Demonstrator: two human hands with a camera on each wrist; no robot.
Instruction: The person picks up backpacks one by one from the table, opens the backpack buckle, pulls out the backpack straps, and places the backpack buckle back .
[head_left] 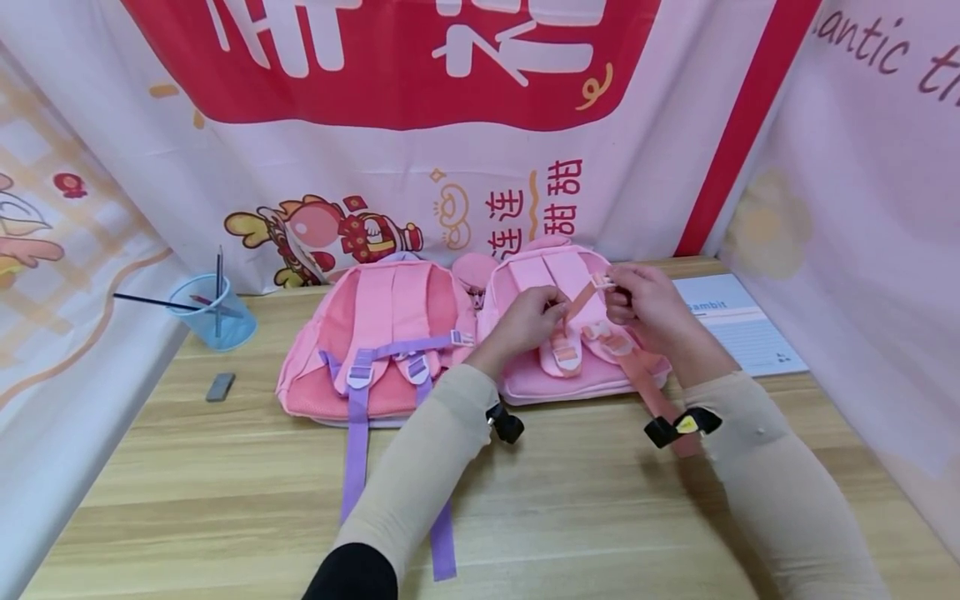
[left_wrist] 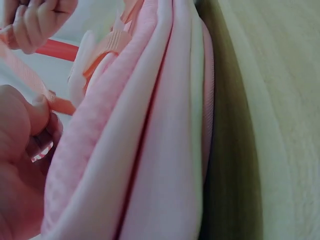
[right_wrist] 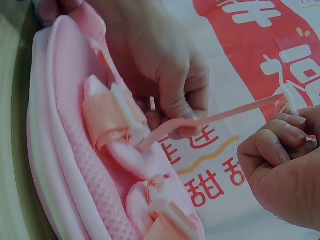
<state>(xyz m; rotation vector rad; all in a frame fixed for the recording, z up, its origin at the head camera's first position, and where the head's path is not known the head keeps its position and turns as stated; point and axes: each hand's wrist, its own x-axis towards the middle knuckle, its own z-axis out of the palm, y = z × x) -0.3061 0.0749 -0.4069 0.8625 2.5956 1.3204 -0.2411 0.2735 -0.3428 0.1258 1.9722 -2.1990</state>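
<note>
A pink backpack (head_left: 525,385) lies with its shoulder straps facing up, close to the back wall. My left hand (head_left: 525,323) pinches an orange webbing strap (right_wrist: 230,114) near where it leaves the pad of one shoulder strap. At the other end of the webbing, my right hand (head_left: 651,310) grips a white plastic buckle (right_wrist: 286,97), partly hidden by the fingers. Between the two hands the webbing runs taut, raised above the backpack. A second shoulder strap with a white adjuster (head_left: 618,343) lies beside it, its loose orange tail (head_left: 651,392) hanging toward the table's front.
Left of it lies another pink backpack (head_left: 300,379) with purple straps (head_left: 356,450) trailing over the wooden table (head_left: 562,517). Farther left are a blue mesh pen cup (head_left: 238,329) with pencils and a grey eraser (head_left: 221,387). A notebook (head_left: 742,333) lies behind my right hand.
</note>
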